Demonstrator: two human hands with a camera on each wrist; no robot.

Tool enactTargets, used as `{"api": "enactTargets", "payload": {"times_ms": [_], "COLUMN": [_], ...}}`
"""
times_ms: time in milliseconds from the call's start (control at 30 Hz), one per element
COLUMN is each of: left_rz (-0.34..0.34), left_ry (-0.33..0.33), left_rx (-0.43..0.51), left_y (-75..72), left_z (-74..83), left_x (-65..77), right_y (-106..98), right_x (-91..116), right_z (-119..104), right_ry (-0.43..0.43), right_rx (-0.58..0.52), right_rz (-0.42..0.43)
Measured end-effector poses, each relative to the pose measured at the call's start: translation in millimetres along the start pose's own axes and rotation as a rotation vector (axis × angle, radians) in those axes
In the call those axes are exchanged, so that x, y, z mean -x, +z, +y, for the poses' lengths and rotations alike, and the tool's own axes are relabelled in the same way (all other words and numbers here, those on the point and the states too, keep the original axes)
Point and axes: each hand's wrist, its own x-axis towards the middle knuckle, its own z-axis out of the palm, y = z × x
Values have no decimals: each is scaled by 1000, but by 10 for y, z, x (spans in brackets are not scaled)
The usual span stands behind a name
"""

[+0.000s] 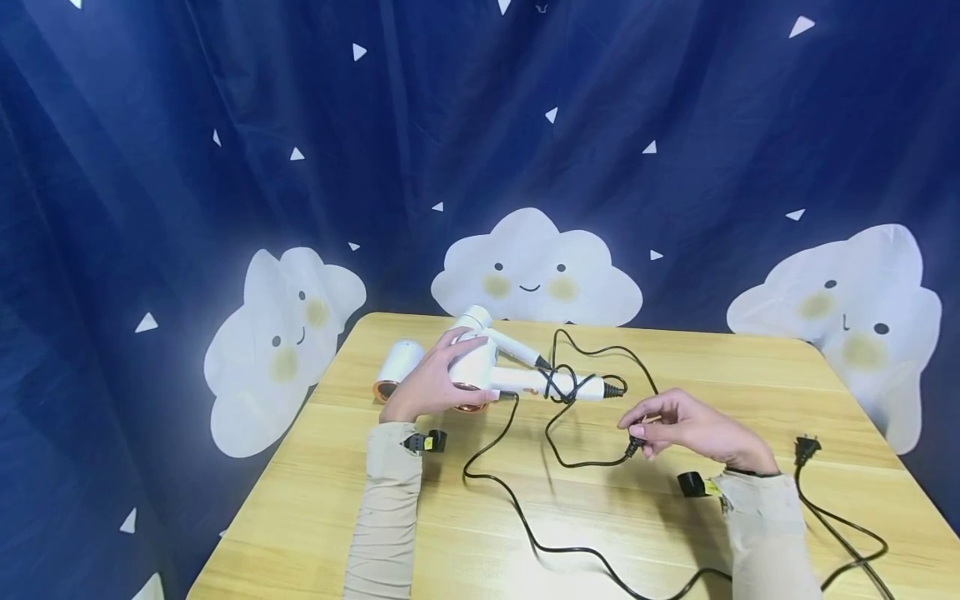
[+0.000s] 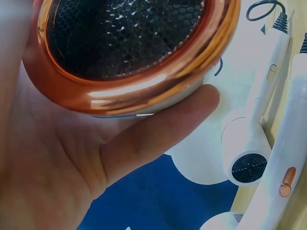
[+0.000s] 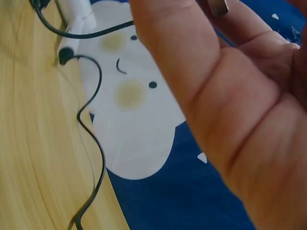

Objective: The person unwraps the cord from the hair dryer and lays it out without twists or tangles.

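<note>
My left hand [image 1: 435,387] grips the head of a white hair dryer [image 1: 480,367], its fingers over the top. In the left wrist view the dryer's copper-coloured rim [image 2: 129,98] and dark mesh fill the palm, with the thumb along the underside. The dryer's white handle [image 1: 551,383] points right, and a black cord [image 1: 566,385] is looped around it. That cord runs on to a black plug [image 1: 634,447], which my right hand [image 1: 697,433] pinches between thumb and fingers above the table. A metal prong [image 3: 219,6] shows beside the fingers in the right wrist view.
A second white dryer [image 1: 401,364] with a copper rim lies left of my left hand. Behind stands a third white dryer [image 1: 474,318], its dark grille [image 2: 249,167] facing the left wrist camera. Another plug [image 1: 807,448] and cords lie at right on the wooden table [image 1: 315,517].
</note>
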Motion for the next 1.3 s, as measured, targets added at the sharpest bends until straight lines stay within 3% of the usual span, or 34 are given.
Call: {"api": "enactTargets", "payload": {"times_ms": [267, 467, 700, 833, 1000, 1300], "left_rz": [15, 16, 11, 3, -2, 16], "left_ry": [-2, 12, 6, -3, -10, -2], "left_rx": [-7, -14, -11, -7, 4, 5], "left_y": [-7, -7, 5, 14, 19, 57], "left_z": [1, -4, 3, 20, 43, 54], "left_x": [-3, -10, -7, -9, -14, -45], "right_y": [-34, -31, 73, 126, 168, 203], "right_x": [1, -30, -164, -225, -312, -419], "right_z": [59, 73, 22, -4, 36, 126], "right_ry": [102, 176, 207, 194, 156, 36], "right_rx": [-14, 8, 7, -8, -118, -344], "right_rz": [59, 161, 302, 341, 362, 289]}}
